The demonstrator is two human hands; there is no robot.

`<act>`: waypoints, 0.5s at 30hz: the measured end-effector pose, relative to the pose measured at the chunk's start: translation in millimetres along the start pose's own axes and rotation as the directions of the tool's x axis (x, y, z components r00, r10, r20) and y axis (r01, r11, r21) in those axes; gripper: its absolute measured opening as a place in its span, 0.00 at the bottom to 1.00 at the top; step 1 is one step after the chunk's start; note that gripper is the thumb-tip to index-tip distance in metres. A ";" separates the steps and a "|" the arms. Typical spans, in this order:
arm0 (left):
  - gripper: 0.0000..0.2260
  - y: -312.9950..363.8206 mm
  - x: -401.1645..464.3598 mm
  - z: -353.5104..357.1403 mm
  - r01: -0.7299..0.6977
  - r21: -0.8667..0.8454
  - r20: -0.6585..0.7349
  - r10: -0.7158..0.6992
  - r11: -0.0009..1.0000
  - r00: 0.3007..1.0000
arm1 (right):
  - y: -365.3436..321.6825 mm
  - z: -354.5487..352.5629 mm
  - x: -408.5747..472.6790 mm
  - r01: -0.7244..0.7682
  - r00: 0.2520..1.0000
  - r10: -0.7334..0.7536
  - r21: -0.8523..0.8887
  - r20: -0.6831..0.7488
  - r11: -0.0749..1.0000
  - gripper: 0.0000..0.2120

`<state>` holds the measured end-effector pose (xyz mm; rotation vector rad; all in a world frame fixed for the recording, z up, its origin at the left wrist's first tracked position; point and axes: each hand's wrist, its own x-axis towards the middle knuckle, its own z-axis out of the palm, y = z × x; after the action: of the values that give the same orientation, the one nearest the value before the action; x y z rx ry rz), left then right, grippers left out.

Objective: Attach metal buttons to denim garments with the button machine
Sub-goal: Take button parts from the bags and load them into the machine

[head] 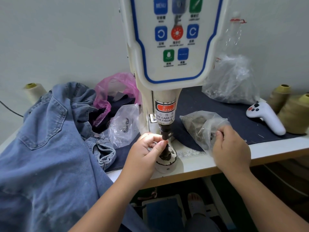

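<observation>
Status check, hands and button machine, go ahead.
Left hand pinching at machine die. Right hand in button bag. Denim garment aside, not under die.

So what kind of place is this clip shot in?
Most likely a garment workshop station: a button machine with a finger-warning label stands on the worktable, denim garments are heaped beside it, and thread cones line the wall.

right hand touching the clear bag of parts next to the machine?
Touching. The head view shows the right hand with its fingers curled into the mouth of the clear plastic bag, pinching the film, with no gap between them.
</observation>
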<state>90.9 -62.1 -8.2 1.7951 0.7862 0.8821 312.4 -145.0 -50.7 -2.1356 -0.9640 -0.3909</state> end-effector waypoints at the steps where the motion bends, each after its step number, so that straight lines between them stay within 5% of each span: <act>1: 0.05 -0.5 0.0 0.7 0.006 -0.015 0.000 -0.006 1.000 1.000 | 0.2 0.0 0.0 -0.003 1.000 0.003 0.001 0.000 1.000 0.09; 15: 0.12 -9.8 -0.2 0.9 0.050 -0.150 -0.003 -0.051 0.987 0.999 | 0.7 0.1 -1.7 0.017 0.999 -0.015 0.032 -0.041 0.999 0.10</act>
<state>90.2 -59.4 -17.6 1.6342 0.7465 0.8910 311.8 -146.1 -52.0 -2.0841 -0.9583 -0.4229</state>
